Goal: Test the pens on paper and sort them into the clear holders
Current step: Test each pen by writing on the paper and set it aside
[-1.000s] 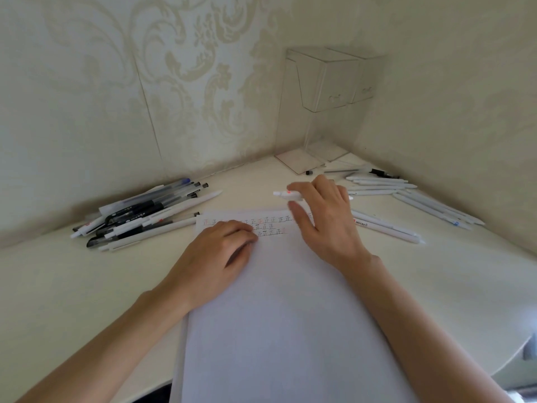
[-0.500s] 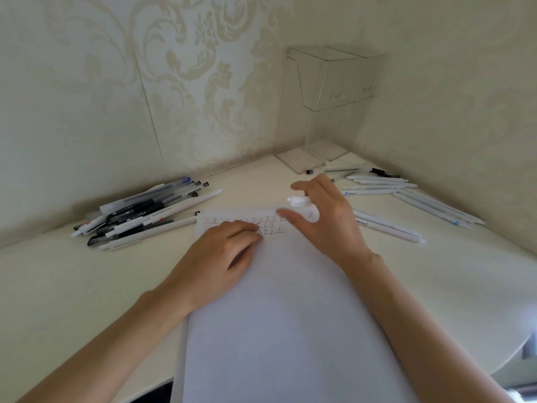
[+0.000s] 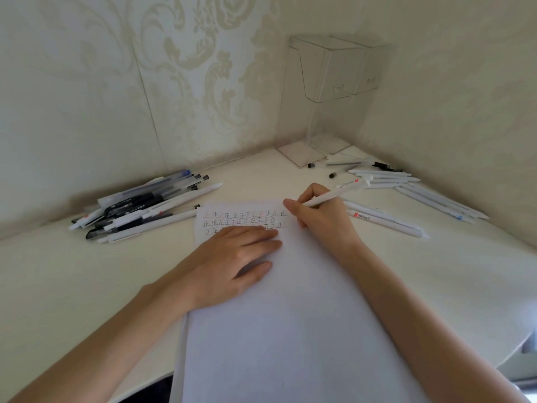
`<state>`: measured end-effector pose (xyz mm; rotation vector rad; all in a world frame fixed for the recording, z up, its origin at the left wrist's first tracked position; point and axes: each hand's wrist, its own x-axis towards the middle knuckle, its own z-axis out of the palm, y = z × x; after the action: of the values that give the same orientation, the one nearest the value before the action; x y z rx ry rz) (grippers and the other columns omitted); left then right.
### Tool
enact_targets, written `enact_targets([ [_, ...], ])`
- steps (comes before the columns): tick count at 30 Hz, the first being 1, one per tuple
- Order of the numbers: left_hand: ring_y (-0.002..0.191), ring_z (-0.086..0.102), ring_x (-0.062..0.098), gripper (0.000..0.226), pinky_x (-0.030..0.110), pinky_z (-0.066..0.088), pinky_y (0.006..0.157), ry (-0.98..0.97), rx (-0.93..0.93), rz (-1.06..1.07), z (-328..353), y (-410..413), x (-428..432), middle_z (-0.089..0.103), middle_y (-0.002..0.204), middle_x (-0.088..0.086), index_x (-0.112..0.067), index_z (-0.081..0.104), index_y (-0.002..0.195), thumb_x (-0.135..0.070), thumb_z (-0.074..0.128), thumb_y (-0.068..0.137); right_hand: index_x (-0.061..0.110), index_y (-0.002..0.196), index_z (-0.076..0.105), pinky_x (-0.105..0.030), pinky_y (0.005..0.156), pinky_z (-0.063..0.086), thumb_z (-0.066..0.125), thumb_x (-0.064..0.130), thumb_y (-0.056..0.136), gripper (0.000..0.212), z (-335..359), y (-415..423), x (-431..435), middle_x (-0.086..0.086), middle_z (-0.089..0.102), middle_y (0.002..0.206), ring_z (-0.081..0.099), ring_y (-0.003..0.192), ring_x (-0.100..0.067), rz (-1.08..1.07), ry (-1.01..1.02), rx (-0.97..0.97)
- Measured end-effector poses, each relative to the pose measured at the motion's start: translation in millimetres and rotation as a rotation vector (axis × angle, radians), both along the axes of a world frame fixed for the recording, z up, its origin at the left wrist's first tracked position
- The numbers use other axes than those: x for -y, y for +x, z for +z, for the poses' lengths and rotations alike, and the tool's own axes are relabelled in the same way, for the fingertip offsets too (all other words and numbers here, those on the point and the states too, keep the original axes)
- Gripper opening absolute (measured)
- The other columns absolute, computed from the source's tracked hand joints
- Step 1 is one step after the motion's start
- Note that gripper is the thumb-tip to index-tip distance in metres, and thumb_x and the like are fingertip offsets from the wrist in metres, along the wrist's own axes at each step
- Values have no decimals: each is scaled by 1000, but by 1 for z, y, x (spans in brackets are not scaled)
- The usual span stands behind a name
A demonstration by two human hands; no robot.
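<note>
Now the right grip [image 3: 322, 219] clasps a white pen [image 3: 340, 191] at the far right corner of the paper sheet [image 3: 290, 330], about 1 o'clock from the left grip [image 3: 232, 257], which lies flat and released on the sheet. I would press the sheet firmly, write one short mark beside the written rows [image 3: 241, 221], then judge the ink before choosing between the clear holders [image 3: 328, 71] at 1 o'clock on the desk [image 3: 87, 271].

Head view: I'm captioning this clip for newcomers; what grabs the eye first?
The right hand grips a white pen at the far edge of the paper, beside rows of small test marks, while the left hand rests flat on the sheet. Dark and white pens lie heaped at left; two clear holders stand in the far corner.
</note>
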<state>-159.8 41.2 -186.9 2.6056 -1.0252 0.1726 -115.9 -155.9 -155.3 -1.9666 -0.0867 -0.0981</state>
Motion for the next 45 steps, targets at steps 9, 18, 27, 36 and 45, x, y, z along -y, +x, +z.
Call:
enact_targets([
  [9,129,36,8,49,20,21,105,-11,1,10,0,0,0,44,140,-10,-26,50,132,-48,29,93,0,64,34,-21,41,24,57,4,77,27,-5,5,-1,-14,40,54,31,39,-6,-61,-47,63],
  [18,127,35,7,49,18,19,104,-30,3,8,-1,0,0,46,139,-9,-25,51,131,-47,31,92,4,63,33,-21,42,17,55,1,76,26,-8,6,-2,-3,26,56,24,50,-10,-37,-103,98],
  [27,128,35,6,49,19,20,104,-29,-5,13,-1,1,0,44,140,-11,-27,50,132,-48,30,92,12,62,31,-19,43,15,55,2,75,29,-8,6,-2,1,23,57,19,51,-7,-37,-106,89],
  [36,128,37,8,49,24,24,105,-40,-12,7,-2,1,0,44,139,-11,-27,50,132,-48,31,92,2,63,32,-20,43,17,56,2,75,27,-8,4,-1,0,27,56,22,50,-8,1,-123,92],
  [45,127,36,7,49,24,24,104,-60,-6,-5,-3,2,-1,45,139,-11,-27,51,131,-48,31,92,15,62,26,-18,43,16,53,1,76,34,-10,5,-1,5,21,56,18,50,-7,13,-116,95],
])
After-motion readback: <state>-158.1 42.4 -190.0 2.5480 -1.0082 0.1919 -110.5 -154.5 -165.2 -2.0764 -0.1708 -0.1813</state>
